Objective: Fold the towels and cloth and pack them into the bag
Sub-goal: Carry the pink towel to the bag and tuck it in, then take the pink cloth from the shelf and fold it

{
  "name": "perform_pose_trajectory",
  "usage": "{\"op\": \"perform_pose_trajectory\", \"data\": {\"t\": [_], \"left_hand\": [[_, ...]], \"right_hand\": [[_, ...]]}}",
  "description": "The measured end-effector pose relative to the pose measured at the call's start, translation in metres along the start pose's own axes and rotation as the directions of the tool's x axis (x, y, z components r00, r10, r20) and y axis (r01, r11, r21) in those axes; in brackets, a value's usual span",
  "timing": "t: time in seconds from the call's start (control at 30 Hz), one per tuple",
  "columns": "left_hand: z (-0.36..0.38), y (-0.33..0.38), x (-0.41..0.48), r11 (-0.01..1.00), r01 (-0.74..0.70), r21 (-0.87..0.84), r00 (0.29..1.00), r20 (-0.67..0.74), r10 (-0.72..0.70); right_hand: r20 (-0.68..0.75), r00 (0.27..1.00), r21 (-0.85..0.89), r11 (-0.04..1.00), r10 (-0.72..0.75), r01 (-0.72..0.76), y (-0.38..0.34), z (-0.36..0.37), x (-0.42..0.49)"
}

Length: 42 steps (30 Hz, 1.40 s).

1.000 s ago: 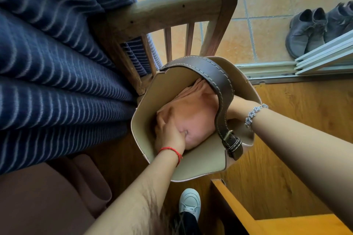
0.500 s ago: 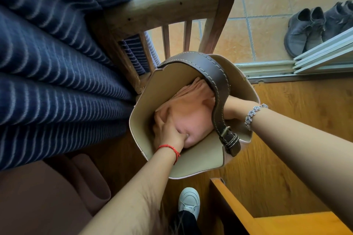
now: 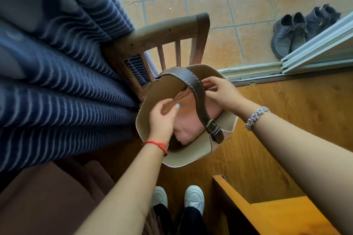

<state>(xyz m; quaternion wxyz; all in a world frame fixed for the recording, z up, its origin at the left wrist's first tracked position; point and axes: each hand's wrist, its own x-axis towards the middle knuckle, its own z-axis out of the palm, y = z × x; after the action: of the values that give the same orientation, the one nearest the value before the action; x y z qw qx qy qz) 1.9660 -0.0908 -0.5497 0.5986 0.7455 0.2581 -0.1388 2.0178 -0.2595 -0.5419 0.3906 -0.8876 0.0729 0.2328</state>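
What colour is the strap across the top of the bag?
The strap is dark brown with pale stitching, seen best in the head view.

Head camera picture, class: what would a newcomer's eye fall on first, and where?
The open beige bag at centre, with a pink cloth inside and a dark brown strap arching over it. The left hand hovers over the cloth, the right hand is at the strap. The left side is filled by blue striped fabric.

No words, no numbers, no labels, no signs to read, none on the bag [image 3: 186, 159], none on its strap [image 3: 198, 93].
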Motion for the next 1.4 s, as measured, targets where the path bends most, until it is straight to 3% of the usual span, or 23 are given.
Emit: {"op": "perform_pose_trajectory", "data": {"t": [0.13,0.4,0.57,0.8,1.0,1.17,1.4], "left_hand": [[-0.018,0.032,-0.018,0.996,-0.037,-0.085,0.998,-0.061,0.032],[-0.061,0.129,-0.071,0.939,-0.201,-0.277,0.962,-0.234,0.137],[-0.075,0.209,-0.12,0.87,-0.364,-0.331,0.931,-0.131,0.34],[-0.08,0.288,-0.202,0.783,-0.447,-0.432,0.849,0.071,0.524],[-0.08,0.337,-0.257,0.717,-0.508,-0.477,0.671,0.304,0.677],[-0.067,0.36,-0.311,0.686,-0.514,-0.515,0.493,0.478,0.727],[-0.026,0.353,-0.403,0.708,-0.432,-0.559,0.264,0.672,0.692]], "right_hand": [[-0.17,0.985,0.234,0.971,-0.017,0.057,-0.029,-0.026,-0.028],[-0.428,0.904,0.467,0.853,-0.012,0.233,-0.102,-0.101,-0.116],[-0.543,0.839,0.532,0.755,-0.042,0.382,-0.15,-0.155,-0.184],[-0.682,0.729,0.567,0.588,-0.057,0.576,-0.196,-0.208,-0.289],[-0.822,0.569,0.483,0.522,-0.006,0.703,-0.215,-0.238,-0.376],[-0.92,0.379,0.363,0.579,0.099,0.73,-0.216,-0.241,-0.456],[-0.959,0.069,0.248,0.694,0.275,0.676,-0.193,-0.217,-0.584]]}}
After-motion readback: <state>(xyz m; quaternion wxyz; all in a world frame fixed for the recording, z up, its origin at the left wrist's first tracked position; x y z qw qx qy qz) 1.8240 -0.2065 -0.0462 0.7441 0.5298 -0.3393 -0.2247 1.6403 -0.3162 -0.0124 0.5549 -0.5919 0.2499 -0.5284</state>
